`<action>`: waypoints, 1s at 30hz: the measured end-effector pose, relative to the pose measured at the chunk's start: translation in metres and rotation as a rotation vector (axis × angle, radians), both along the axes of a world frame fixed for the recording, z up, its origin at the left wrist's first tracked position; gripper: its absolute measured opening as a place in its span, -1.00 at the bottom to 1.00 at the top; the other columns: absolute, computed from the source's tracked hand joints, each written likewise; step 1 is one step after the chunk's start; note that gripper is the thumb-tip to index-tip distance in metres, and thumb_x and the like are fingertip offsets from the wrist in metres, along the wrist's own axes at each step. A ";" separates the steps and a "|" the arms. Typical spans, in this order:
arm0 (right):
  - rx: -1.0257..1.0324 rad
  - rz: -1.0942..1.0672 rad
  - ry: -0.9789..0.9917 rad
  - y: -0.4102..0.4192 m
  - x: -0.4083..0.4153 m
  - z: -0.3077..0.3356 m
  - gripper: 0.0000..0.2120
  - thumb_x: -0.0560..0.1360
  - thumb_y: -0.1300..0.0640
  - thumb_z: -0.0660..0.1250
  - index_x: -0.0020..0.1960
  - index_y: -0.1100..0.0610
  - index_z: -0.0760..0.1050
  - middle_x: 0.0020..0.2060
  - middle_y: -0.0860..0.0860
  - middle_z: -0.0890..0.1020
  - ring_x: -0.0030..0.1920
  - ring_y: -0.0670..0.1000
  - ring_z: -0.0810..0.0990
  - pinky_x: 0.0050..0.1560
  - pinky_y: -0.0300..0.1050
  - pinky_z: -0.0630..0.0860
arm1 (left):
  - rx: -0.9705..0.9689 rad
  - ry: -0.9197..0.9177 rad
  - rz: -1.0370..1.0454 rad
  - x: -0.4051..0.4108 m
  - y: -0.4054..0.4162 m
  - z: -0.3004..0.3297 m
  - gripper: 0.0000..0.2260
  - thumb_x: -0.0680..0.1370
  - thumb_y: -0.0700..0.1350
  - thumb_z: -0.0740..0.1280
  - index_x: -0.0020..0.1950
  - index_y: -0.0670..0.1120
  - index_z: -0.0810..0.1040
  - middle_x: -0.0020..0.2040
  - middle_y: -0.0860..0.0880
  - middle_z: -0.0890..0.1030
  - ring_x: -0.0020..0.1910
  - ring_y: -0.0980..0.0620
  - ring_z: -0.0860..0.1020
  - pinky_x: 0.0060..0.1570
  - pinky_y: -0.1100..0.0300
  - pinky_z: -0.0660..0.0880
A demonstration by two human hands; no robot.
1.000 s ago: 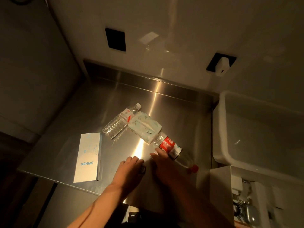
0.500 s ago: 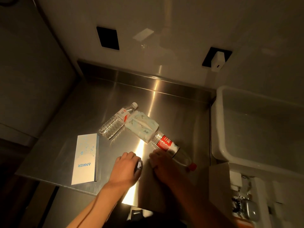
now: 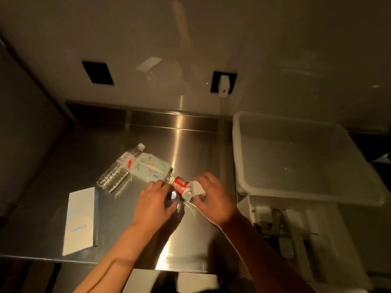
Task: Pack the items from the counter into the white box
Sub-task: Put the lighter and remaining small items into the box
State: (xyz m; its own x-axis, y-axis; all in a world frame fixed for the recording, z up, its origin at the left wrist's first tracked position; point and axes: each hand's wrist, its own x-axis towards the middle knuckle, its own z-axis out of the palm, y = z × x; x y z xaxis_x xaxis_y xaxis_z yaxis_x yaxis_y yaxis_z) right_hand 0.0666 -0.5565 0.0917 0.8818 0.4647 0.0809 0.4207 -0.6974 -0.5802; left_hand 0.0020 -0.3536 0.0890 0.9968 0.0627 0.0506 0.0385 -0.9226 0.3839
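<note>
stainless counter [image 3: 203, 149], dim light. red-label bottle [image 3: 179, 185] lies on its side between the two hands, its base end touching the tissue pack [image 3: 150, 169]; its cap end is hidden under the right hand [image 3: 211, 197]. right fingers are curled over that end and over a pale folded item [image 3: 196, 188] lying against the label; whether they are clamped on either one cannot be told. left hand [image 3: 154, 199] sits just left of the label, fingers bent around a small dark shiny object [image 3: 172, 197], apparently closed on it, though the grip itself is partly hidden.

risks, judged: round bottle may roll off toward the near edge if only one end is lifted; two things under one hand invite dropping one; the small object could slip out on the carry.

outward from the fingers: clear bottle [image 3: 119, 168] lies beyond the left hand, touching the tissue pack. anker box [image 3: 81, 218] lies flat, well left of the left hand. white box [image 3: 306, 157] is to the right of the right hand, apart, looks empty.
</note>
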 end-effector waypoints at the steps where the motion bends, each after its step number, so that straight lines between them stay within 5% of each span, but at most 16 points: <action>1: 0.018 -0.031 0.005 -0.015 0.000 0.007 -0.50 0.45 0.07 0.45 0.31 -0.16 0.37 0.25 -0.17 0.43 0.18 -0.10 0.51 0.14 -0.14 0.57 | 0.003 -0.018 -0.023 0.007 -0.012 0.005 -0.71 0.43 0.08 0.47 0.09 0.01 0.59 -0.01 0.01 0.54 0.01 -0.04 0.48 -0.02 0.02 0.47; 6: 0.061 -0.173 -0.031 -0.102 -0.009 0.028 -0.55 0.45 0.10 0.43 0.27 -0.16 0.39 0.17 -0.20 0.44 0.11 -0.15 0.51 0.07 -0.25 0.53 | -0.064 -0.074 -0.156 0.034 -0.085 0.026 -0.72 0.39 0.05 0.49 0.07 0.05 0.61 -0.07 0.06 0.52 -0.03 -0.03 0.49 -0.07 0.04 0.48; 16: -0.030 -0.457 0.108 -0.248 -0.043 0.019 -0.55 0.40 0.00 0.44 0.26 -0.11 0.43 0.15 -0.19 0.48 0.09 -0.09 0.53 0.09 -0.13 0.54 | -0.086 -0.123 -0.420 0.054 -0.207 0.029 -0.73 0.45 0.06 0.42 0.12 0.05 0.59 -0.05 0.09 0.53 -0.05 0.05 0.48 -0.11 0.14 0.45; 22: -0.147 -0.463 0.196 -0.293 -0.063 -0.001 -0.56 0.38 -0.13 0.45 0.20 -0.02 0.50 0.07 -0.10 0.54 0.05 -0.05 0.51 0.00 -0.11 0.48 | -0.081 -0.036 -0.549 0.046 -0.262 0.020 -0.72 0.46 0.10 0.37 0.13 0.06 0.54 -0.02 0.09 0.50 -0.01 0.06 0.44 -0.13 0.13 0.47; 30: -0.344 -0.468 0.489 -0.311 -0.074 -0.030 -0.61 0.25 -0.27 0.48 -0.08 -0.16 0.39 -0.10 -0.16 0.51 -0.09 -0.07 0.50 -0.09 -0.10 0.51 | -0.021 0.110 -0.608 0.028 -0.302 0.008 -0.73 0.51 0.17 0.36 0.12 0.07 0.58 0.03 0.08 0.51 0.03 0.07 0.42 -0.05 0.12 0.47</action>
State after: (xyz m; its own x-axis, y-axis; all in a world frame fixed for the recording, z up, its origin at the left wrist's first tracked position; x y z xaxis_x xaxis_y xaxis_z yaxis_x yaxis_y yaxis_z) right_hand -0.0070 -0.8673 0.0613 0.8912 -0.0382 -0.4519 -0.2126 -0.9154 -0.3419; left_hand 0.0304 -0.6561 0.0975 0.8537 -0.5184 -0.0496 -0.4515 -0.7843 0.4255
